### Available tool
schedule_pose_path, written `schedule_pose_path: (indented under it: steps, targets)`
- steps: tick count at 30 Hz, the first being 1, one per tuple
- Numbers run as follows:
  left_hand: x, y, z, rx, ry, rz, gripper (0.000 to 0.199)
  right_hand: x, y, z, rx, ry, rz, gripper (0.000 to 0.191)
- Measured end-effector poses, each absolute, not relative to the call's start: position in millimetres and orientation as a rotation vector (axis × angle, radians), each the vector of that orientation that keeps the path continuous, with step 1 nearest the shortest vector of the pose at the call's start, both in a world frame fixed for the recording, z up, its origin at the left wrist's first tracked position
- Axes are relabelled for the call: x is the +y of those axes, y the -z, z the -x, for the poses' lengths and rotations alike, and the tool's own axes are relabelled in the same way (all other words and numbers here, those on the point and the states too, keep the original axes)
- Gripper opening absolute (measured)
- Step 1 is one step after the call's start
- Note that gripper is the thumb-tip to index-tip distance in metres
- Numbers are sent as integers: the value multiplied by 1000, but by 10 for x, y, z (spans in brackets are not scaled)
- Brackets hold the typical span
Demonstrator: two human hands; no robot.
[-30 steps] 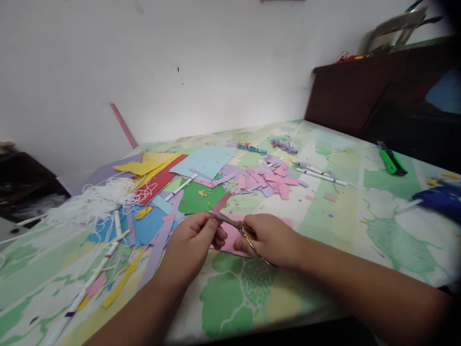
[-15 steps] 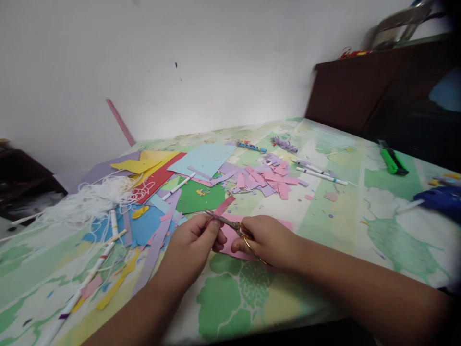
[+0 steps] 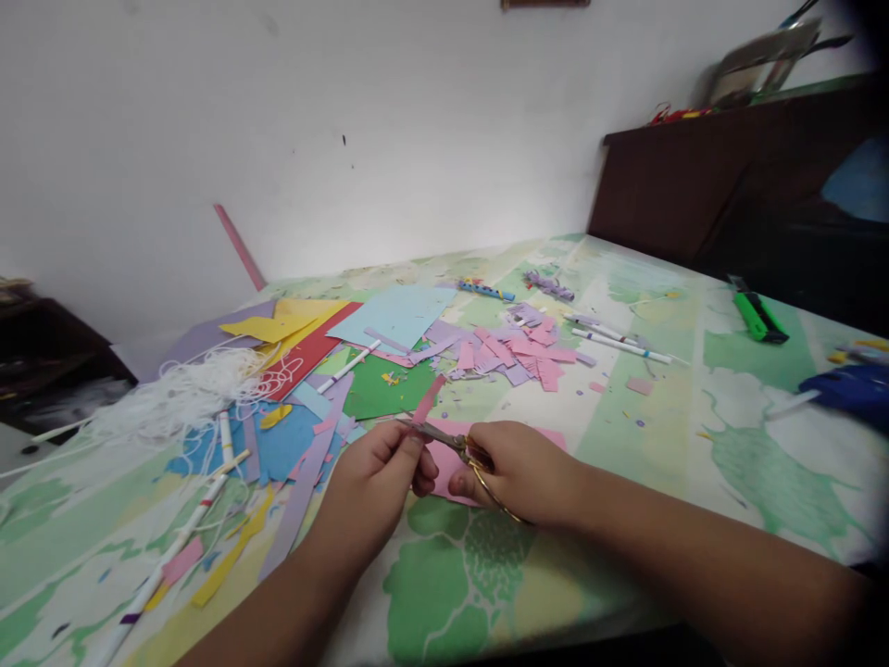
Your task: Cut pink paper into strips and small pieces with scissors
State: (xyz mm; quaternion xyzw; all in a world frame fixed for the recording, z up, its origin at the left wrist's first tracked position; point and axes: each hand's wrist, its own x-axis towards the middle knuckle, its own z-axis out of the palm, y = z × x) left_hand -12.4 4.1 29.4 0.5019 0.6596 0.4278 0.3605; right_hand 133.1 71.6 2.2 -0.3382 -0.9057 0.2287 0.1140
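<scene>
My left hand [image 3: 381,468] pinches a small pink paper strip [image 3: 429,399] between thumb and fingers, and the strip's free end points up. My right hand [image 3: 520,468] is closed round the gold handles of a pair of scissors [image 3: 455,440]. The blades reach left to the strip, right at my left fingertips. Beneath both hands lies a pink paper sheet [image 3: 451,477], partly covered by them. Beyond it is a heap of pink and purple fringed pieces [image 3: 542,352].
Tangled white string [image 3: 187,394] and coloured sheets, including a green one [image 3: 389,384], spread over the left side. White sticks [image 3: 621,346] lie right of the heap. A green cutter [image 3: 760,315] and a dark blue item [image 3: 847,389] are at the right.
The camera view has shifted slightly. The pink strip stands a little more upright between the blades and my left fingers. Both hands keep their holds.
</scene>
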Motion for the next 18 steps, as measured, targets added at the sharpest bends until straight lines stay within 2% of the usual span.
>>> schedule_pose_path:
  steps: [18]
  targets:
    - [42, -302, 121, 1801, -1051, -1265, 16, 705, -30, -1320, -2708, -571, 978, 41]
